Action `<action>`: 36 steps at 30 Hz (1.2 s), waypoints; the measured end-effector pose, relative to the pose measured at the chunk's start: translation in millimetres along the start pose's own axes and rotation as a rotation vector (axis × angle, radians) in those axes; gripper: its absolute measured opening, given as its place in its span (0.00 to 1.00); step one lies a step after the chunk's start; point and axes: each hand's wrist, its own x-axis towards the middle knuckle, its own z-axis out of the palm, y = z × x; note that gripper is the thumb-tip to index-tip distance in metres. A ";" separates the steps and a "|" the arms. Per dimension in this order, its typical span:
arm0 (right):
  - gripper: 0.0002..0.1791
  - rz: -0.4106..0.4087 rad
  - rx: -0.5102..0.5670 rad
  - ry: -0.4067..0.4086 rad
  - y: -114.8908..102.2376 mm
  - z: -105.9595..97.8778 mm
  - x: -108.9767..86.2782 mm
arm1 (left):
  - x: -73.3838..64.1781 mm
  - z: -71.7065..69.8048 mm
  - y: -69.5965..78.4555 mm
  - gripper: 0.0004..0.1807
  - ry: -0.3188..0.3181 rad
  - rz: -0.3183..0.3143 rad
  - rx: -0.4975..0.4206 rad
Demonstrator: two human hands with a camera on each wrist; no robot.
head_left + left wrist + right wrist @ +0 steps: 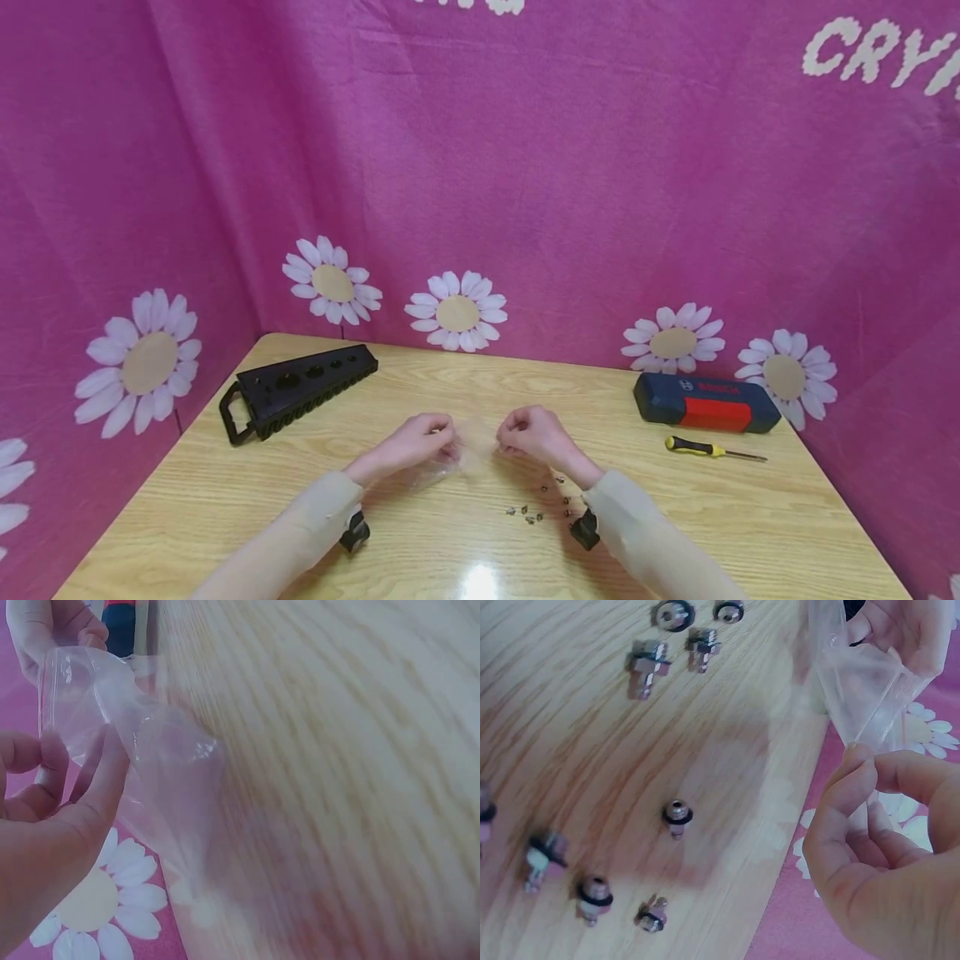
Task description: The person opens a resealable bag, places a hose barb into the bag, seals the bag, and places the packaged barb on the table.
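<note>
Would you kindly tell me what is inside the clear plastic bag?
No contents show through the visible parts of the clear plastic bag. The left hand and right hand cover some of it, so anything there cannot be seen. Metal fittings lie outside, on the table.

Bright, even light washes the table (420, 542) before me, flaring white in the foreground. The plastic bag (471, 443) blurs in the head view and glints in my hazier left wrist view; a soft shadow falls near my right hand (889, 859), the metal fittings (678, 814) slightly out of focus.
</note>
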 end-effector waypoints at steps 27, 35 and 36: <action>0.06 -0.012 -0.035 -0.033 -10.9 4.5 -1.6 | 0.1 20.1 -1.9 0.71 0.003 0.217 0.479; 0.06 -0.006 -0.008 -0.048 -11.3 4.7 -1.8 | 6.7 23.9 -5.0 0.65 0.020 0.212 0.448; 0.06 -0.006 -0.003 -0.052 -11.0 4.5 -1.8 | 7.7 23.9 -5.2 0.62 0.022 0.210 0.422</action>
